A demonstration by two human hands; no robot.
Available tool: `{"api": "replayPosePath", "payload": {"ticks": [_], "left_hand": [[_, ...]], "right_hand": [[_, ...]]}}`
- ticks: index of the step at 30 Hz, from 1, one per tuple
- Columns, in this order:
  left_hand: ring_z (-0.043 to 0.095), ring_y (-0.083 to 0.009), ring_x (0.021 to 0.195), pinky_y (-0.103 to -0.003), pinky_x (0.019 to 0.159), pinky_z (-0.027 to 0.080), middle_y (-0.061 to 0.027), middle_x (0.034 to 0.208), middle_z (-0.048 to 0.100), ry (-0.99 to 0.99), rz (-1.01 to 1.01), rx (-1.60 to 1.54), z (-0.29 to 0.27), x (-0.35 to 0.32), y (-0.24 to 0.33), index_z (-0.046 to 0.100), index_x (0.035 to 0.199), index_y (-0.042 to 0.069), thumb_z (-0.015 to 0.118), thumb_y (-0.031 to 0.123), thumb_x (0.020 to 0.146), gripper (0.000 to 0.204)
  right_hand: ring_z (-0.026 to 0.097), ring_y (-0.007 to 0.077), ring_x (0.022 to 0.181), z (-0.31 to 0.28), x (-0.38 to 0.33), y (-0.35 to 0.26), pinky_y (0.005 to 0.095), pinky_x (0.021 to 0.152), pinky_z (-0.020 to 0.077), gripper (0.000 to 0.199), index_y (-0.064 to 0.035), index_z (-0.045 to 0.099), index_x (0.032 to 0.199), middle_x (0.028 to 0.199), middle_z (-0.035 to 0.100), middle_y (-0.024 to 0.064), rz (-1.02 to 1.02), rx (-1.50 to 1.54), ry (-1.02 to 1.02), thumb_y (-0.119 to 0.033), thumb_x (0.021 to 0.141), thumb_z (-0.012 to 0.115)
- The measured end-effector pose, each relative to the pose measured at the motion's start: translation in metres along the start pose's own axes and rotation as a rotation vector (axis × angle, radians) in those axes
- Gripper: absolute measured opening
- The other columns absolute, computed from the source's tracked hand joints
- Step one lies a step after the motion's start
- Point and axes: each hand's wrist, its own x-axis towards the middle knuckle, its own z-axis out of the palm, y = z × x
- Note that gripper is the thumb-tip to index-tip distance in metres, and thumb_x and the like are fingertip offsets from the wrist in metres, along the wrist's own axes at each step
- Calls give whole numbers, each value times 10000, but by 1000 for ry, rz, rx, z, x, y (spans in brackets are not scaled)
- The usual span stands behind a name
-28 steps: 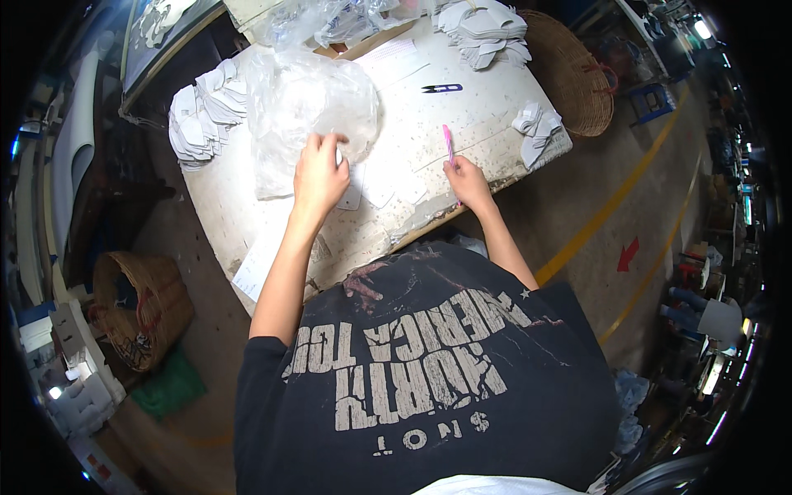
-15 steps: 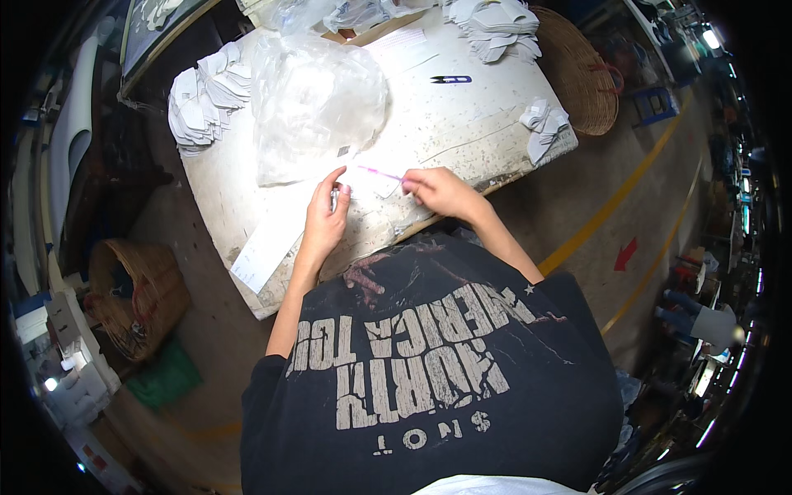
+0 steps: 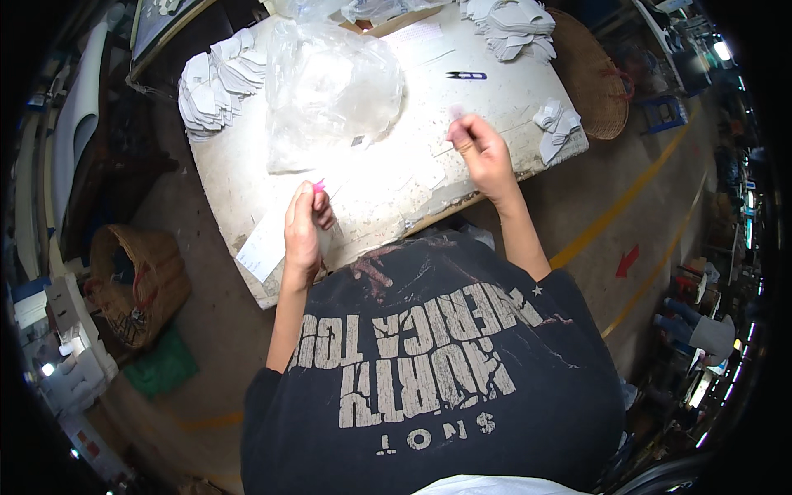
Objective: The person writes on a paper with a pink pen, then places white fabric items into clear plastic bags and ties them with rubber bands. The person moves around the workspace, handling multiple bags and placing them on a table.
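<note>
My left hand (image 3: 304, 235) is closed above the near-left part of the white worktable (image 3: 223, 194), with a small bright pink piece (image 3: 318, 187) pinched at its fingertips. My right hand (image 3: 488, 161) is raised to the right, thumb and fingers pressed together. Something pale and pinkish (image 3: 457, 111) shows at its fingertips, too blurred to name. A white paper strip (image 3: 262, 247) with faint writing lies beside my left hand. Beyond the hands rests a large clear plastic bag (image 3: 330, 91). Dark thread snips (image 3: 466, 75) lie on the tabletop past my right hand.
Stacks of white cut pieces stand at the table's far left (image 3: 216, 87) and far right (image 3: 511, 29); a smaller pile (image 3: 558, 128) sits near the right corner. Wicker baskets flank the table on the right (image 3: 590, 78) and left (image 3: 136, 285). A blue stool (image 3: 662, 114) stands farther right.
The hands have drawn apart: the left back toward me and left, the right up and right. The thin pink item stretched between them no longer spans the gap; pink shows in the left hand.
</note>
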Motion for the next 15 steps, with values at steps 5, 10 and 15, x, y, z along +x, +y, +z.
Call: {"api": "replayPosePath", "payload": {"ticks": [5,10,15], "left_hand": [[377,-111,712,-270,667,351,-6,847,416,-311,-76,-334,24,-10,-3,430,915,117,386,319,1129,297],[368,-116,716,-271,674,353,-12,852,394,-401,-87,-375,38,-16,-2,432,926,114,392,338,1122,299],[378,-110,724,-268,675,351,-20,861,427,-405,-75,-305,38,-17,-2,447,939,92,385,336,1137,321]], "right_hand": [[361,165,698,54,-14,-43,343,699,377,556,-162,298,746,733,355,12,-251,943,-223,-564,1126,252],[386,169,714,78,-11,-62,332,720,390,503,-130,334,772,781,424,49,-307,1190,-330,-446,1156,264],[372,164,681,85,-18,-61,331,673,386,537,-144,319,758,744,401,31,-220,1062,-323,-506,1143,225]]}}
